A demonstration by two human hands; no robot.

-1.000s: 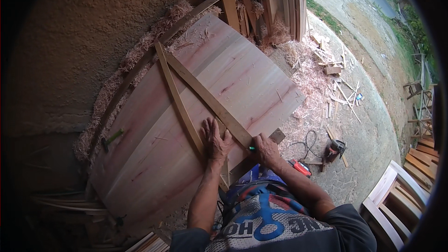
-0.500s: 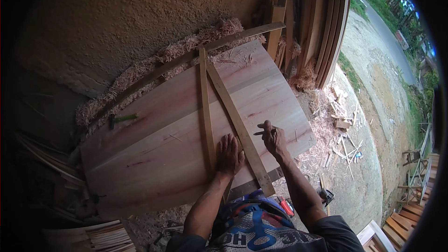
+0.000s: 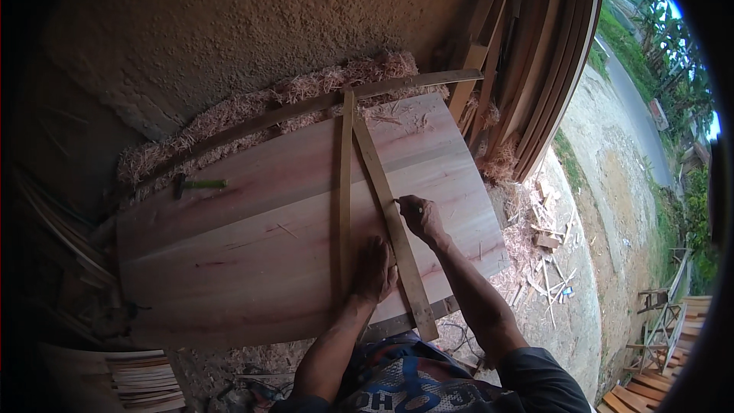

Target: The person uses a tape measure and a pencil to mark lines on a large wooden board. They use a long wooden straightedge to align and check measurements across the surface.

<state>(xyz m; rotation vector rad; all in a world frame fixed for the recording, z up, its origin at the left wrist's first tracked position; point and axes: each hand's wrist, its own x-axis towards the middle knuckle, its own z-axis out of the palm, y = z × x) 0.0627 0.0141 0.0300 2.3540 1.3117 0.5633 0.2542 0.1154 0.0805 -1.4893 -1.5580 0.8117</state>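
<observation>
A broad panel of pale, reddish-streaked boards (image 3: pixel 252 260) lies before me. Across it run two wooden strips, a straighter one (image 3: pixel 345 183) and a slanted one (image 3: pixel 409 279), which come close together at the far end. Between them my left hand (image 3: pixel 374 272) rests on the panel, fingers stretched out and together, its edge beside the slanted strip. My right hand (image 3: pixel 422 219) is closed in a pinch on a slim dark pencil (image 3: pixel 397 200), mostly hidden by the fingers. The pencil's tip is at the right edge of the slanted strip.
A hammer with a green handle (image 3: pixel 205 183) lies on the panel's far left. Behind the panel, a long strip (image 3: pixel 306 104) runs along shavings (image 3: pixel 336 80) by a rough wall. Tall planks (image 3: pixel 535 69) lean at the back right. Wood scraps (image 3: pixel 547 242) litter the ground at right.
My right hand has moved left and slightly down, bringing the pencil to the slanted strip. My left hand has turned more onto its edge beside that strip. The whole view has shifted slightly.
</observation>
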